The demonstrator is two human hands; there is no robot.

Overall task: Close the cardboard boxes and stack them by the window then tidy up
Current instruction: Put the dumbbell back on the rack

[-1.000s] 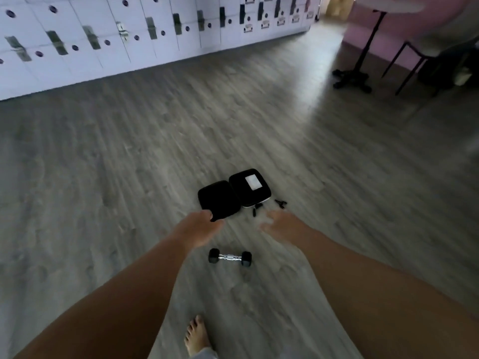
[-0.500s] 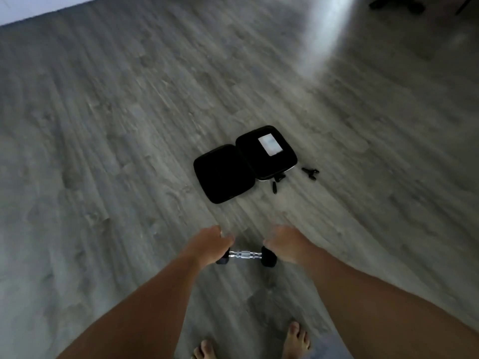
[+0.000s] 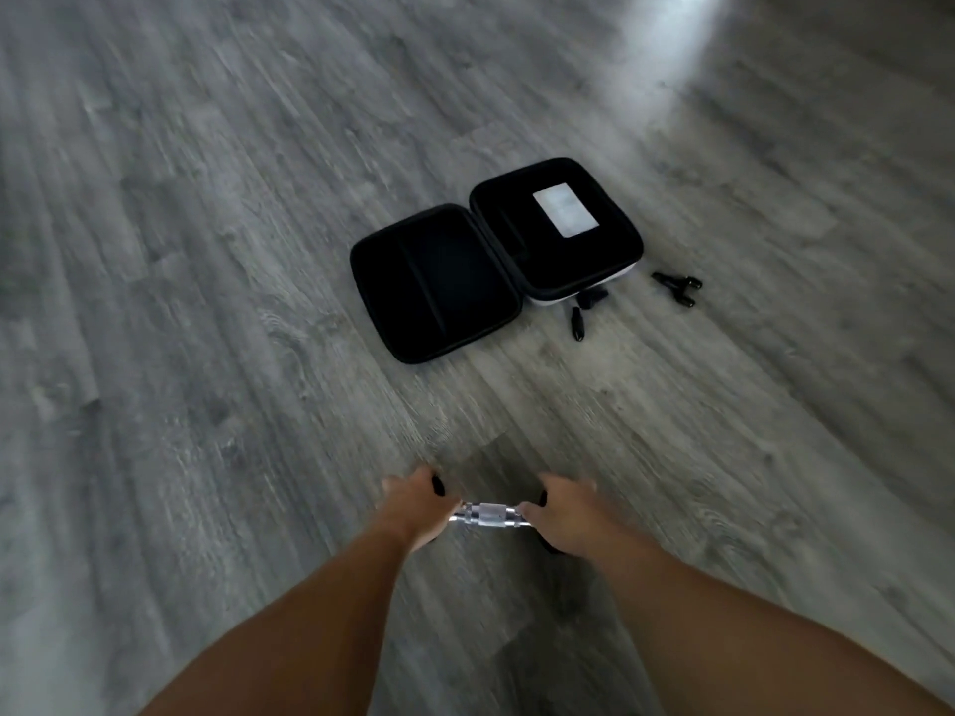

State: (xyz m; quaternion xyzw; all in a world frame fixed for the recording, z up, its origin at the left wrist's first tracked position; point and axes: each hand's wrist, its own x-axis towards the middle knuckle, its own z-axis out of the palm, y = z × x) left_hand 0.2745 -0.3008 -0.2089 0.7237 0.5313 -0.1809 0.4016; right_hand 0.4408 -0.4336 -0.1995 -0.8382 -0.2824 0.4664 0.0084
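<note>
On the floor (image 3: pixel 206 302), left hand (image 3: pixel 416 509) and right hand (image 3: pixel 560 514) each grip an end of the dumbbell (image 3: pixel 488 515); an open black case (image 3: pixel 439 281) lies beyond.

We see only a floor (image 3: pixel 206 250) of grey wood-look planks, which run diagonally. A pale patch of light (image 3: pixel 666 38) lies on it at the top right, the rest is dim.
</note>
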